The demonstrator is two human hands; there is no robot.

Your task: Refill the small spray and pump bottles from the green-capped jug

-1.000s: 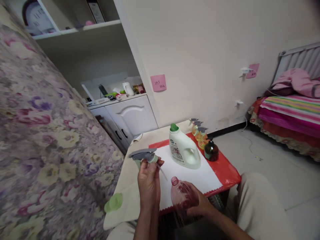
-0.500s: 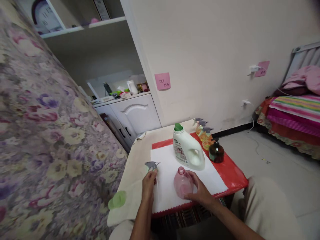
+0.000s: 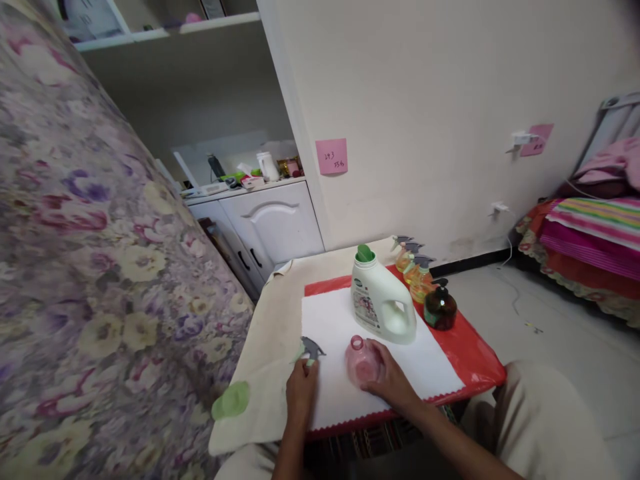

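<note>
A grey and pale green spray trigger head point(image 3: 312, 348) is in my left hand point(image 3: 302, 390), fingers closed around its lower part, at the left edge of a white sheet point(image 3: 327, 313). My right hand point(image 3: 393, 380) is wrapped round the side of a pink see-through bottle point(image 3: 361, 365) whose neck is uncapped. Just behind the bottle stands a large white detergent jug point(image 3: 383, 300) with a handle; something green shows in its mouth. A light green cap-like piece point(image 3: 231, 400) lies at the table's near left corner.
Several spray bottles point(image 3: 420, 283) with orange-yellow liquid and a dark brown pump bottle point(image 3: 440, 307) line the right side of the table on a red cover point(image 3: 475, 363). A floral curtain point(image 3: 125, 267) hangs close on the left. A wall is behind.
The trigger head has turned and tilted in my left hand, its grey top now pointing right. The pink bottle leans more toward me in my right hand. The view has shifted slightly.
</note>
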